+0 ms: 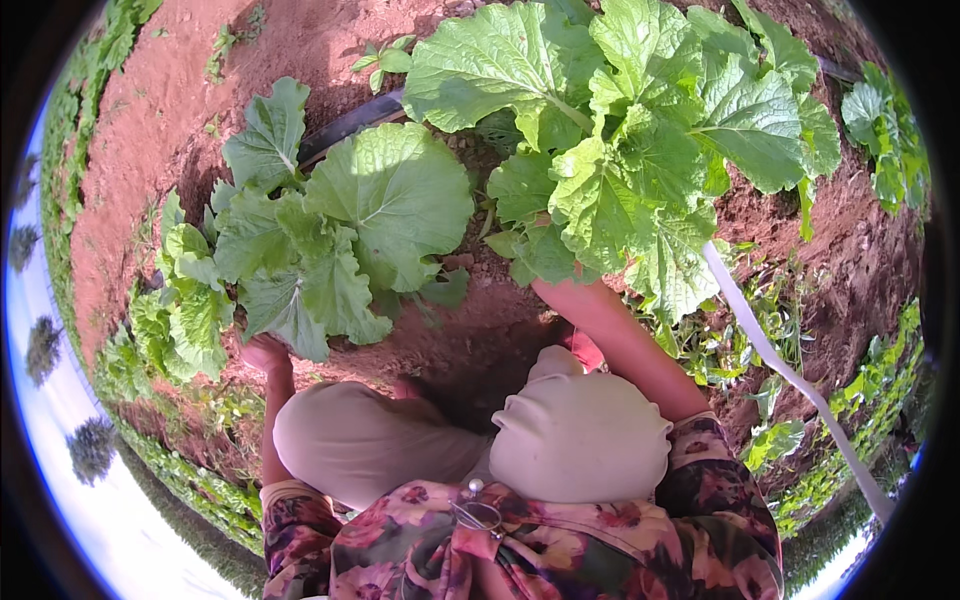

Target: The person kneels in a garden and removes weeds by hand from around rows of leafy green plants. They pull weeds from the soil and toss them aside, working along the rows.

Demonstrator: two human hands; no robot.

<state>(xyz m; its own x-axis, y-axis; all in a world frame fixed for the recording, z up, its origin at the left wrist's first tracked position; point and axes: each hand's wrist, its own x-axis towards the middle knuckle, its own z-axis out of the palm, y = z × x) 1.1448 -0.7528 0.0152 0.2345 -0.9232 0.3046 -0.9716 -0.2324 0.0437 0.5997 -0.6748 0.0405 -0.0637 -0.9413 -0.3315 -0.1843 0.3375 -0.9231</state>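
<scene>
Two large leafy green plants grow from reddish soil before me. My left hand is low at the left, beside the lower leaves of the smaller leafy plant; its fingers are partly hidden by leaves. My right forearm reaches under the bigger leafy plant, whose lower leaves cover nearly all of my right hand. What either hand touches or holds does not show. Both my knees, in pale cloth, are bent below the plants.
A black irrigation pipe runs behind the plants. A pale strap or cord slants down at the right. Weeds grow near my right arm, more leafy plants at the left. Rows of greenery curve along both sides.
</scene>
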